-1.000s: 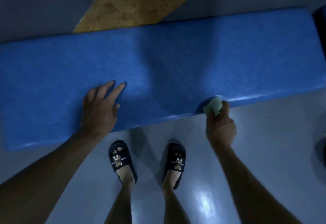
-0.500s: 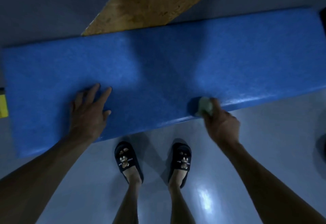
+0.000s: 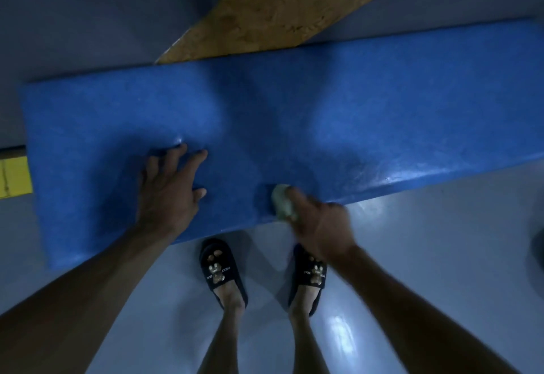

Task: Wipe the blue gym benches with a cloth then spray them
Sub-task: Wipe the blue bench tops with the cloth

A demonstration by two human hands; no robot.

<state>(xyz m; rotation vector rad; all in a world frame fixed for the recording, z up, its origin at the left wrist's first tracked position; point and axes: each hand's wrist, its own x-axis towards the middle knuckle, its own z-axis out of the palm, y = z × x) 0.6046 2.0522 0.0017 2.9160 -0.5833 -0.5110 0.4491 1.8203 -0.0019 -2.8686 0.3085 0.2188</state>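
A long blue padded bench [image 3: 368, 114] runs across the view in front of me. My right hand [image 3: 321, 223] grips a small pale wadded cloth [image 3: 282, 201] and presses it against the bench's near edge, a little right of centre. My left hand [image 3: 170, 188] rests flat on the bench top with its fingers spread, left of the cloth. No spray bottle is in view.
My feet in dark slippers [image 3: 222, 273] stand on the glossy grey floor [image 3: 426, 256] just before the bench. A chipboard panel [image 3: 282, 8] leans behind the bench. A yellow object [image 3: 14, 176] sits at the bench's left end.
My right hand has slid the cloth leftward along the bench's near edge. The view has shifted, so the bench's left end and the yellow object now show.
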